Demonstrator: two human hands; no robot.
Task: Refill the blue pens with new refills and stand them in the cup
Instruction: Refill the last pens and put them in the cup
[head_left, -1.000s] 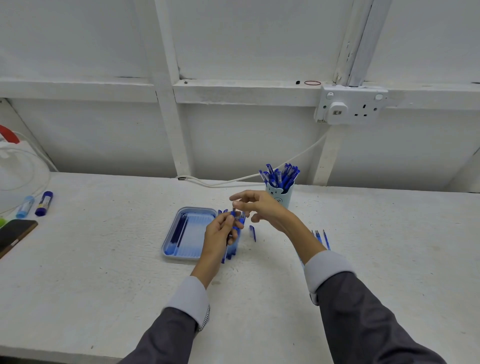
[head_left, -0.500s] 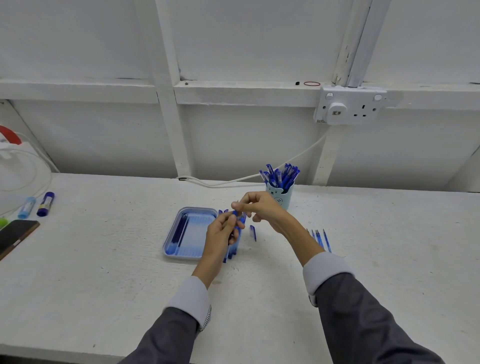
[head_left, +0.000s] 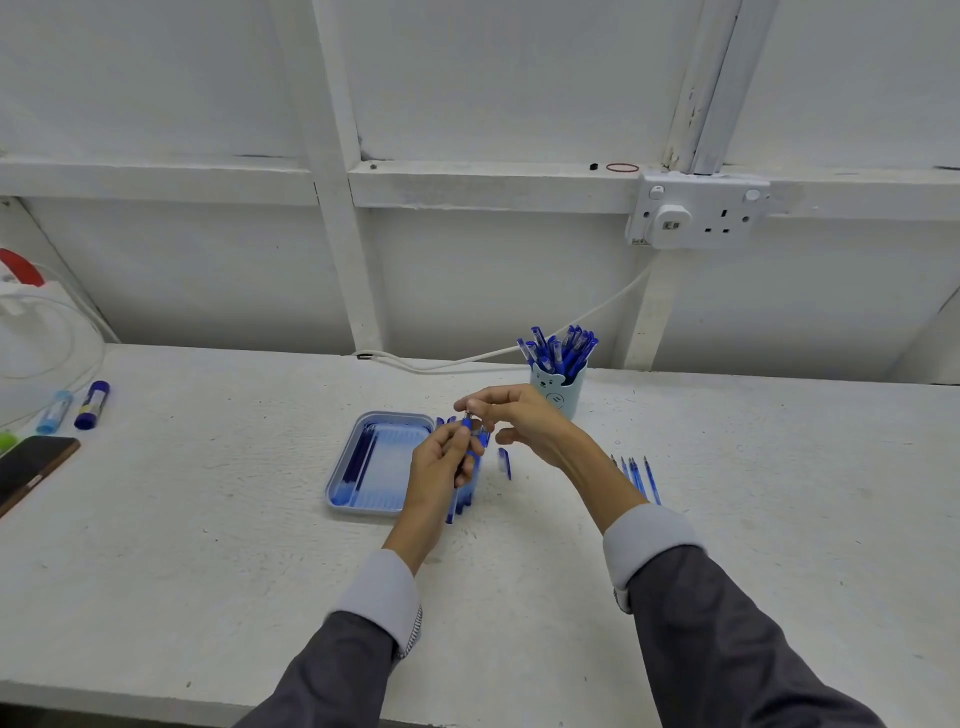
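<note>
- Blue pen (head_left: 466, 435) stands nearly upright in your left hand (head_left: 441, 465), whose fingers are curled round the barrel. Your right hand (head_left: 522, 422) pinches the small silvery end at its top between thumb and forefinger, with the other fingers loosely spread.
- From that grip, you look to be seating or screwing on the tip end. Whether a refill is already inside, I cannot tell.
- Expect the pen to be light, stiff and smooth, so it may spin in your fingers. Hold it mid-barrel with the left hand and turn only the end piece with the right fingertips. Go gently, since fine threads can cross.
- Cup (head_left: 560, 391) stands just beyond your right hand and is already crowded with pens. You will likely need to hold the finished pen near its upper end and steer it into a gap.
- Tray (head_left: 363, 513) sits just left of your left hand and holds a few thin blue sticks.
- More pens (head_left: 462, 501) lie on the tabletop (head_left: 208, 519) under your left hand.
- Loose cap (head_left: 504, 462) lies below your right hand.
- Thin refills (head_left: 636, 475) lie just right of your right forearm.
</note>
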